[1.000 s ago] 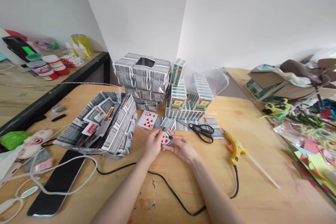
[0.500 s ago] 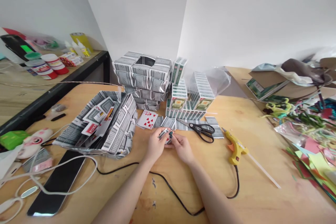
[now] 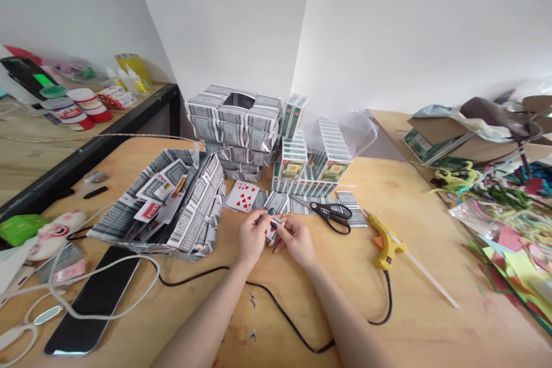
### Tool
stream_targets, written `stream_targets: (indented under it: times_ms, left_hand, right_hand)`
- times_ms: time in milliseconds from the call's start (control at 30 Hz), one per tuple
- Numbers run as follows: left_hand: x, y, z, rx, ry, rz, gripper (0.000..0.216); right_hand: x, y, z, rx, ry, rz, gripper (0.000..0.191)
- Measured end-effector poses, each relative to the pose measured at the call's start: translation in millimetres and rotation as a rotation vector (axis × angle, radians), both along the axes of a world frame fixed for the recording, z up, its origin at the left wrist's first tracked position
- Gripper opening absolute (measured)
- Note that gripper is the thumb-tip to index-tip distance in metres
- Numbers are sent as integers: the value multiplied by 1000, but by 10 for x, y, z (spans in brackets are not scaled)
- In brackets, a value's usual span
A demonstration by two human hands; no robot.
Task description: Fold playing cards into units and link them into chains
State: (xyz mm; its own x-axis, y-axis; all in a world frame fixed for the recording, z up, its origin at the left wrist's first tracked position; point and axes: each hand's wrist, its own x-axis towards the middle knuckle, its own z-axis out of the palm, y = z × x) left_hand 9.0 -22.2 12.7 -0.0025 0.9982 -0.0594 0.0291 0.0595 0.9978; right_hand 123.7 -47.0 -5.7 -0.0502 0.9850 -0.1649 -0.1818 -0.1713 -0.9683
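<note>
Near the middle of the worktop point(image 3: 431, 322), slightly toward its far edge, you hold a folded playing card point(image 3: 272, 227) between both hands. Your left hand point(image 3: 252, 236) is closed on the card's left end, thumb and fingertips pinched together. Your right hand point(image 3: 297, 240) grips the right end the same way, fingers curled in, so neither hand is open. Whether the card clears the wood or rests on it cannot be told.

The step appears to be creasing the card. Align the edges before pressing, run one thumb along the fold in a single pass, and support both ends so the crease stays straight. Work clear of the black cable point(image 3: 276, 305) toward the near edge.

The card shows a white face with red pips and a grey patterned back; its rank is too small to read. Scissors point(image 3: 332, 213) and a yellow glue gun point(image 3: 387, 240) lie toward the right edge, apart from the hands. A card-built basket point(image 3: 181, 207) sits just beside the left hand.
</note>
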Motion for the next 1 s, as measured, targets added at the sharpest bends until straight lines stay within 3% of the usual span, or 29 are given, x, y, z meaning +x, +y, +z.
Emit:
stream_targets:
  times_ms: [133, 267, 533, 733, 1000]
  left_hand:
    - [-4, 10, -23, 3, 29, 59, 19]
    - [-13, 16, -42, 22, 80, 72, 21]
    - [-9, -1, -86, 102, 59, 4, 33]
    - [-35, 8, -139, 92, 68, -3, 31]
    - [-88, 34, -71, 157, 75, -38, 36]
  right_hand:
    - [-17, 10, -24, 5, 3, -45, 34]
    - [-28, 5, -54, 41, -105, -168, 27]
    - [24, 0, -47, 104, -217, -236, 25]
    - [61, 12, -59, 113, -178, -175, 26]
    - [94, -7, 72, 81, -40, -54, 28]
